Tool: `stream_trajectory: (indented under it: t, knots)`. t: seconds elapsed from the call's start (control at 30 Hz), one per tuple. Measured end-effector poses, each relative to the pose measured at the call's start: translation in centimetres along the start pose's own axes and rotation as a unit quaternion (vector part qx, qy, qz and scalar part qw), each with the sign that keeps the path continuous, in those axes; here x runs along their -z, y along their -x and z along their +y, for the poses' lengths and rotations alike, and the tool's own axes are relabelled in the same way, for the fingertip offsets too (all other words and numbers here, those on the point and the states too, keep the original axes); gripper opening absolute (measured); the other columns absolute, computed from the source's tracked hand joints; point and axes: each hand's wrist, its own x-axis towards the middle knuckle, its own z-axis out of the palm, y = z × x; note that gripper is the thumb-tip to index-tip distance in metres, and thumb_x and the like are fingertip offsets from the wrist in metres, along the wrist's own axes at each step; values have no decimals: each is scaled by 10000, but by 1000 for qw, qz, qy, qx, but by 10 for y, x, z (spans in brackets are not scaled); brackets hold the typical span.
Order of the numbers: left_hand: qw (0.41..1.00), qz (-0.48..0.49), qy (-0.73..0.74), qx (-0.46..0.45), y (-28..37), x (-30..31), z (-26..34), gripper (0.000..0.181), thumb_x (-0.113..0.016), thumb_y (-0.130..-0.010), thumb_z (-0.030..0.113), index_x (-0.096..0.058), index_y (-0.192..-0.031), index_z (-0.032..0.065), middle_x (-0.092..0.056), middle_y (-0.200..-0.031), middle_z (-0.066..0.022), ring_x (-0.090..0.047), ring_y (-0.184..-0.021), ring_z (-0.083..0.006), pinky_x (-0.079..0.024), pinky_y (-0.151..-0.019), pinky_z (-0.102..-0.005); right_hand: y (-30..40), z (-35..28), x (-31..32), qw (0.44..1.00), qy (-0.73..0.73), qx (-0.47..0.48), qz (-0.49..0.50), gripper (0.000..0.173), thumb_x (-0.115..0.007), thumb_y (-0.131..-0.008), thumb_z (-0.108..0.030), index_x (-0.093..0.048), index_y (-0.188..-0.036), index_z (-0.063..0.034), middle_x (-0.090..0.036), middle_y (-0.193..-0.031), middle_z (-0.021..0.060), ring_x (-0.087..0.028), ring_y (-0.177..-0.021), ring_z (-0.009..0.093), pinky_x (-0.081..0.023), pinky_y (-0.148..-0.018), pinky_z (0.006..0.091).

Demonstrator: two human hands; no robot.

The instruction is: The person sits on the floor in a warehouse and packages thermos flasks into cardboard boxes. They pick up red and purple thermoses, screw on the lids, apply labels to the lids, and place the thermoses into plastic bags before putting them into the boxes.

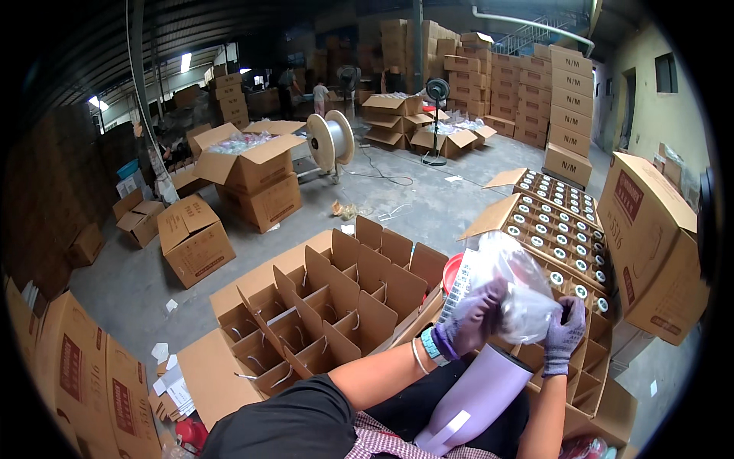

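In my gloved left hand [476, 315] is a bunched clear plastic bag [519, 261]; blur and glare hide what, if anything, is inside it. A strip of printed stickers [457, 287] shows just beyond the left fingers, and I cannot tell whether they grip it too. My gloved right hand [565, 331] pinches the bag's near right edge. Below both hands, a lilac tumbler [481, 393] with a side handle leans across my lap, its dark mouth tilted up and to the right. Neither hand touches the tumbler.
On the left stands an open carton [215, 350] with cardboard dividers [344, 301]. Right of me, cartons hold rows of round-topped items [565, 229]. Behind the bag shows a red basin [453, 269]. Large cartons [651, 246] flank me. Farther off are a cable reel [324, 143] and standing fan [437, 92].
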Motion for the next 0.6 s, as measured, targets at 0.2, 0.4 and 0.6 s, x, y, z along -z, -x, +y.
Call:
stream_trajectory:
  t: [0.2, 0.4, 0.6]
  knots:
    - [811, -85, -566, 119, -19, 86, 16, 187, -726, -867, 131, -599, -969, 37, -580, -847, 35, -535, -783, -64, -451, -701, -246, 60, 59, 17, 997, 72, 26, -12, 143, -585, -720, 15, -518, -836, -36, -470, -782, 132, -504, -692, 300, -439, -649, 394]
    - [811, -33, -574, 110, 31, 119, -26, 186, -650, -971, 231, -586, -958, 57, -508, -768, 35, -447, -715, -45, -383, -623, -243, 130, 42, 52, 950, -123, -247, -144, 135, -680, -795, -29, -550, -775, -61, -528, -737, 11, -523, -706, 95, -418, -632, 249]
    - [941, 20, -311, 133, 94, 50, -37, 201, -689, -956, 192, -605, -1096, 74, -604, -948, 56, -538, -863, -35, -442, -762, -209, 149, -6, 112, 917, -308, -211, -138, 198, -712, -849, -105, -525, -791, -75, -523, -765, -25, -466, -731, 59, -398, -690, 231]
